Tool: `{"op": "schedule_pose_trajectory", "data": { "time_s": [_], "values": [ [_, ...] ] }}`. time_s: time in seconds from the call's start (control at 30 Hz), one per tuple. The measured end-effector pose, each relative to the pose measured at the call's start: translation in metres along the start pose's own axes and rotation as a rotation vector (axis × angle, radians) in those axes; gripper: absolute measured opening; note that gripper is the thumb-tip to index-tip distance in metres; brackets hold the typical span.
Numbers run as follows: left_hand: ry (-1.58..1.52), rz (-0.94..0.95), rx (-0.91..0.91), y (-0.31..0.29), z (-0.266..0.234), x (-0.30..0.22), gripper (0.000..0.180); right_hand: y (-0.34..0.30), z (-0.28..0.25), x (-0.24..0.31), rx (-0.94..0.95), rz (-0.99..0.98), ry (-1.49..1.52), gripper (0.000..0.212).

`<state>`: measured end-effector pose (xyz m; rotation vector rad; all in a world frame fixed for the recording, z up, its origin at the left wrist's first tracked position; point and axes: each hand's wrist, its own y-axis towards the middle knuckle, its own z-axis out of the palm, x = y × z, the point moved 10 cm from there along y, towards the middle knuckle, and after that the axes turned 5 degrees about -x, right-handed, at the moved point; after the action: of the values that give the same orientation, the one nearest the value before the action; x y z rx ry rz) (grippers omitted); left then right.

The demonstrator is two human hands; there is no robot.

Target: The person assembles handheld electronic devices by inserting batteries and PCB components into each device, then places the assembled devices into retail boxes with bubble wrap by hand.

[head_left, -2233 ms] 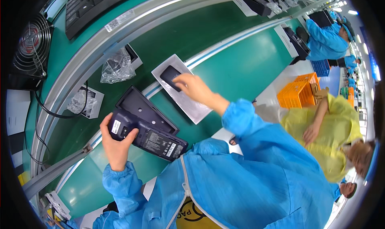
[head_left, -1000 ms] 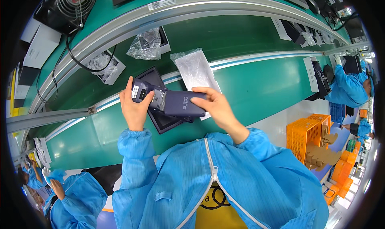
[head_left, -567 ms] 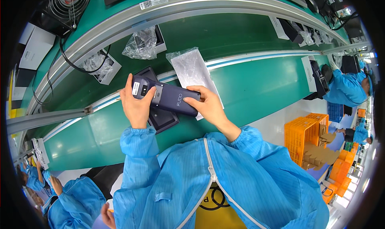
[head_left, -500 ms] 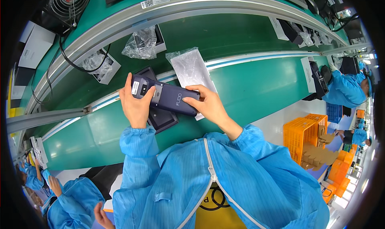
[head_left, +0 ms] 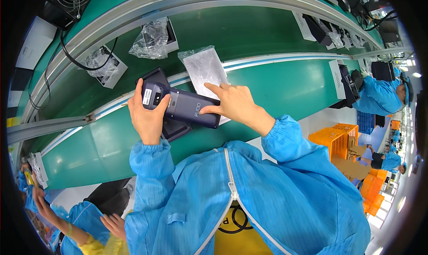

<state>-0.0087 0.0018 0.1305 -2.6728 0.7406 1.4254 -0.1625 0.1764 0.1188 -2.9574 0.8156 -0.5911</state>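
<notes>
A dark blue handheld terminal (head_left: 185,105) lies across the middle with its back up; a white label and a camera window show at its left end. My left hand (head_left: 148,114) grips that end, thumb on the back, fingers over the far edge. At the other end, my right hand (head_left: 240,105) rests its thumb on the back, with the index finger stretched out beyond the far edge. Beneath the terminal is a black tray (head_left: 176,131), partly hidden. A white box (head_left: 207,67) with clear plastic film lies just behind.
Two small boxes with clear bags, one left (head_left: 117,76) and one farther back (head_left: 173,43), lie beyond the blue-white strip. A metal rail (head_left: 133,20) crosses the far side. Co-workers sit at right (head_left: 379,94) and lower left (head_left: 84,210). Orange crates (head_left: 330,141) stand at right.
My right hand has loosened from the terminal's right end; its index finger now reaches out past the edge. My left hand keeps its grip. At lower left, another person's arms have moved.
</notes>
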Motion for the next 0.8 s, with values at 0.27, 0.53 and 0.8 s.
{"op": "schedule_pose_trajectory", "data": {
  "time_s": [0.27, 0.53, 0.8],
  "values": [
    [-0.025, 0.036, 0.168, -0.032, 0.015, -0.017, 0.077, -0.064, 0.086, -0.029, 0.223, 0.222, 0.705, 0.075],
    [-0.312, -0.047, 0.297, -0.031, 0.028, -0.030, 0.083, -0.090, 0.063, -0.017, 0.287, 0.181, 1.158, 0.067],
    [-0.218, 0.117, 0.397, 0.006, 0.031, -0.050, 0.072, -0.073, 0.057, -0.014, 0.153, 0.148, 1.107, 0.062]
  ]
}}
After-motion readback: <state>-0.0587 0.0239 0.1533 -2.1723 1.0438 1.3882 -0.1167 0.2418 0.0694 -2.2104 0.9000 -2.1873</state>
